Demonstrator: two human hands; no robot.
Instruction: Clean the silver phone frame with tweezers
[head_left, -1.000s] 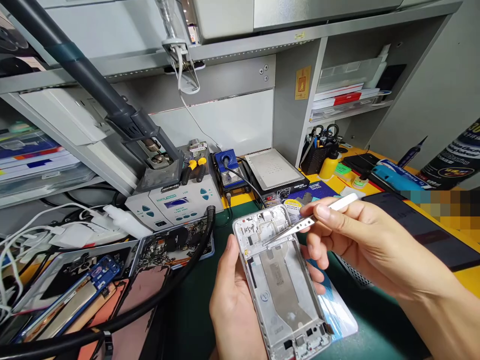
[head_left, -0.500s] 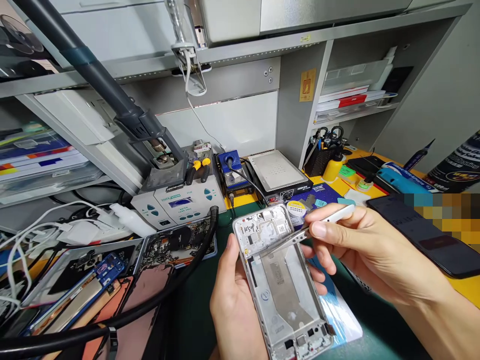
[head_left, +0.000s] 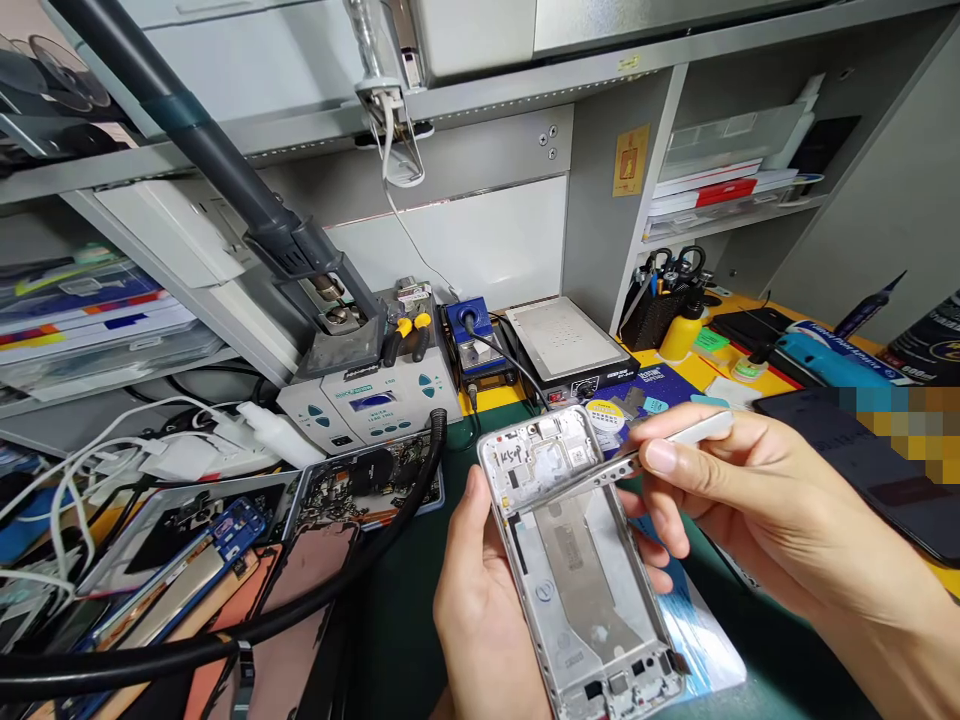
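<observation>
My left hand (head_left: 480, 610) grips a bare white phone frame (head_left: 577, 560) from below, thumb along its left edge, fingers behind its right side. The frame tilts up toward me, its inner metal plate showing. My right hand (head_left: 750, 500) pinches white-handled tweezers (head_left: 637, 460) between thumb and forefinger. The tweezer tips reach left into the upper part of the frame, near the camera cutout. What the tips touch is too small to make out.
A hot-air rework station (head_left: 375, 400) stands behind, with a thick black hose (head_left: 360, 560) curving across the green mat. Opened phones (head_left: 187, 560) lie at the left. A heating plate (head_left: 562, 345), blue stand (head_left: 469, 335), tool cup (head_left: 660, 300) and dark phone (head_left: 862, 450) sit at the right.
The view has shifted slightly, so everything sits a little further right. The tweezer tips have slid deeper left across the top of the frame. Both hands keep their grips.
</observation>
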